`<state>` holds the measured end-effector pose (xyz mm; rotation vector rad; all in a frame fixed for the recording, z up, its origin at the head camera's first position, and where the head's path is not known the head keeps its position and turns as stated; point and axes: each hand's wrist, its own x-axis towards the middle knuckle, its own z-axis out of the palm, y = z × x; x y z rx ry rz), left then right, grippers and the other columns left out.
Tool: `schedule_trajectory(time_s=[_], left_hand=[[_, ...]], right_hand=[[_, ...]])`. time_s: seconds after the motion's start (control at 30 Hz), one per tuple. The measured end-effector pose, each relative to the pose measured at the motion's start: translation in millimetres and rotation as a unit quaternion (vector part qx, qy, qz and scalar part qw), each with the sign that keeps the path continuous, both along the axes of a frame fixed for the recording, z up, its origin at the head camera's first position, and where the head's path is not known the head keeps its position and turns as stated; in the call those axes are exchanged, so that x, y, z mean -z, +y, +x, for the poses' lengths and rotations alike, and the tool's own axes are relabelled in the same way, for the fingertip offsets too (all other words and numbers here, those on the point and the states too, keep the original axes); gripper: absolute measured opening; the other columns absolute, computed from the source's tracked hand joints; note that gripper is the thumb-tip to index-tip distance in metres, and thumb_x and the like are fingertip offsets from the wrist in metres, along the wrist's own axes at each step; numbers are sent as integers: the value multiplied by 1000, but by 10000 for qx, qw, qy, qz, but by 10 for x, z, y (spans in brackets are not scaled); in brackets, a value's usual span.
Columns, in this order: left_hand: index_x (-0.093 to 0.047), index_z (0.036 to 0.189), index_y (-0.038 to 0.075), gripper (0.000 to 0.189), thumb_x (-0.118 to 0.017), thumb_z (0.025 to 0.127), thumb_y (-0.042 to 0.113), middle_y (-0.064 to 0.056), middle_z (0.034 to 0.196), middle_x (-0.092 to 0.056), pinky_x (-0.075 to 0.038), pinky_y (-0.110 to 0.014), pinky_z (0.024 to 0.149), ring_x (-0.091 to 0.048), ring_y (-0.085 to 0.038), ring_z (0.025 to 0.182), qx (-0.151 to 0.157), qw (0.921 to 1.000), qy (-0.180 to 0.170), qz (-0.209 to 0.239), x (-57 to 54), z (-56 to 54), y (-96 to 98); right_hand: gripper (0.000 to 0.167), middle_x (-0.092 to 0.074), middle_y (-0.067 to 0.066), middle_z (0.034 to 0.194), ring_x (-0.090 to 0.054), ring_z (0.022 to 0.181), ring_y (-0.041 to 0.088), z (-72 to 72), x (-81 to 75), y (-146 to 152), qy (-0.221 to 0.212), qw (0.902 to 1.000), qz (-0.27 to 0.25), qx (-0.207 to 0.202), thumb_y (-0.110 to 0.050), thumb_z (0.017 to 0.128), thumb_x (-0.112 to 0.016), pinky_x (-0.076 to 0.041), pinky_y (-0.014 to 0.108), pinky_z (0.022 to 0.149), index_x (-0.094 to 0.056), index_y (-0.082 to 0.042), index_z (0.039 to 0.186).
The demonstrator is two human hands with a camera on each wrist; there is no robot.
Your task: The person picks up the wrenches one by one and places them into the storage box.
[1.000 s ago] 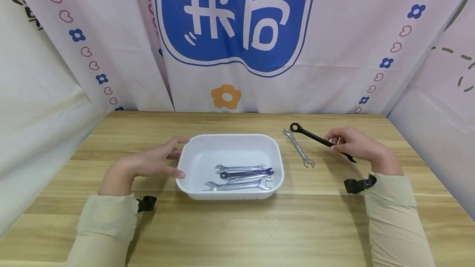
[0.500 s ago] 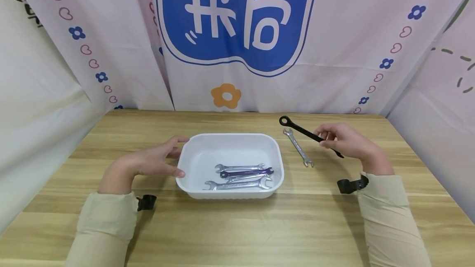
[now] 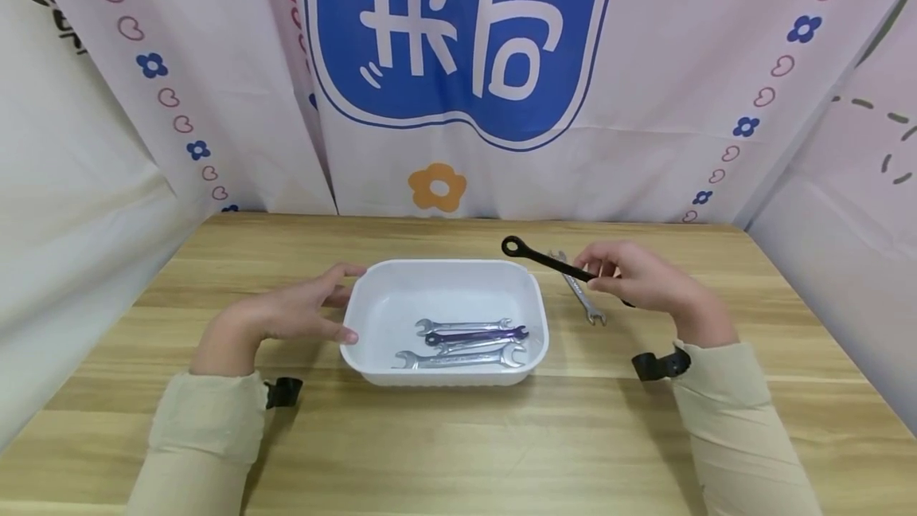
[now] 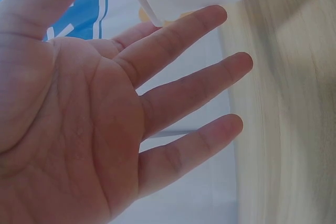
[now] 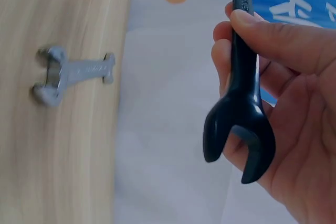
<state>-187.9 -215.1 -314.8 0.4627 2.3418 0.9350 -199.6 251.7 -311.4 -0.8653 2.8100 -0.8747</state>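
Observation:
My right hand (image 3: 634, 277) pinches a black combination wrench (image 3: 548, 260) by its shank, held above the table right of the white plastic bin (image 3: 447, 378). Its ring end points left toward the bin; the open end shows in the right wrist view (image 5: 239, 121). Beneath it a silver double open-end wrench (image 3: 577, 291) lies on the table, partly hidden. My left hand (image 3: 297, 309) rests at the bin's left end, thumb on the rim, other fingers stretched out along it. Inside the bin lie several silver wrenches (image 3: 460, 358) and a purple wrench (image 3: 476, 335).
The wooden table (image 3: 458, 444) ends at a printed cloth backdrop (image 3: 645, 142). White cloth walls stand at the left (image 3: 72, 181) and right (image 3: 845, 245). Each wrist wears a black strap mount, such as the right one (image 3: 659, 365).
My right hand has carried the black wrench leftward, over the silver wrench and closer to the bin. The left hand and the bin have stayed put.

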Motion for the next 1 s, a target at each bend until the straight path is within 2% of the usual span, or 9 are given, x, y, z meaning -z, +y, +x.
schedule_trajectory(time_s=[0.33, 0.6, 0.8, 1.0], left_hand=[[-12, 157, 15, 101, -79, 84, 33, -28, 156, -35, -37, -68, 107, -33, -50, 143, 71, 9999, 147, 22, 13, 0, -21], [-12, 156, 15, 99, -78, 84, 33, -28, 156, -35, -37, -67, 108, -34, -49, 143, 81, 9999, 82, 64, 24, -15, -29], [-11, 157, 14, 102, -79, 84, 35, -27, 157, -34, -36, -68, 109, -33, -50, 144, 66, 9999, 93, -5, 20, -13, -31], [-11, 157, 15, 102, -79, 84, 36, -27, 157, -34, -35, -69, 109, -31, -50, 144, 82, 9999, 113, -46, 12, -3, -21]], right_hand=[[22, -68, 6, 88, -60, 81, 13, 24, -53, -242, 101, 9989, -24, -464, 2, 90, -66, -52, 26, 68, -67, -3, 112], [25, -68, 5, 92, -60, 83, 13, 59, -110, -502, 77, 9961, -52, -883, 2, 90, -65, -54, 28, 72, -68, -7, 113], [26, -69, 4, 96, -62, 87, 14, 2, -161, -768, -111, 9927, 21, -1201, 1, 92, -64, -57, 30, 78, -68, -7, 116], [25, -70, 11, 100, -64, 89, 16, -72, -115, -992, -200, 9882, -237, -1503, 1, 92, -64, -58, 32, 81, -67, -3, 117]])
